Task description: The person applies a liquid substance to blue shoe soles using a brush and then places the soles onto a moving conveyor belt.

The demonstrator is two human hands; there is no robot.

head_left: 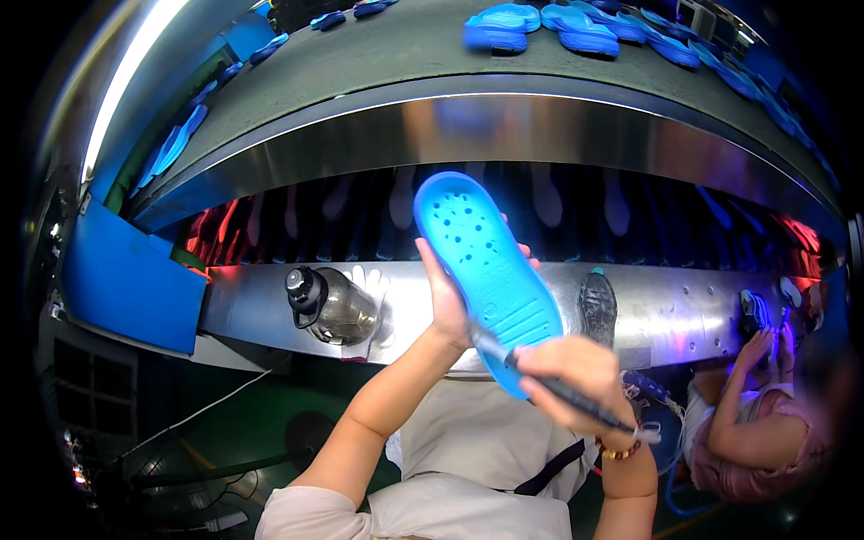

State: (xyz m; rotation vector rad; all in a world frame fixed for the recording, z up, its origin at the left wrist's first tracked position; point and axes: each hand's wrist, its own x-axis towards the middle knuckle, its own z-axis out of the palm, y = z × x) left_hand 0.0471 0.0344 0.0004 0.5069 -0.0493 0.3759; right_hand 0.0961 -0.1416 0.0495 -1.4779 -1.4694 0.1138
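Observation:
My left hand grips a bright blue shoe sole from its left side and from beneath. Fingertips show past the sole's right edge. Small dark holes dot its far end, and ridges cross its nearer half. In my right hand is a slim brush with a dark handle, held slantwise. Its blurred greyish tip lies over the left edge of the sole's near part; I cannot tell whether it touches. A beaded bracelet circles my right wrist.
A dark bottle stands left on the metal ledge, beside white gloves. A dark shoe form lies right. Beyond, a conveyor belt carries blue soles. At right, another person works.

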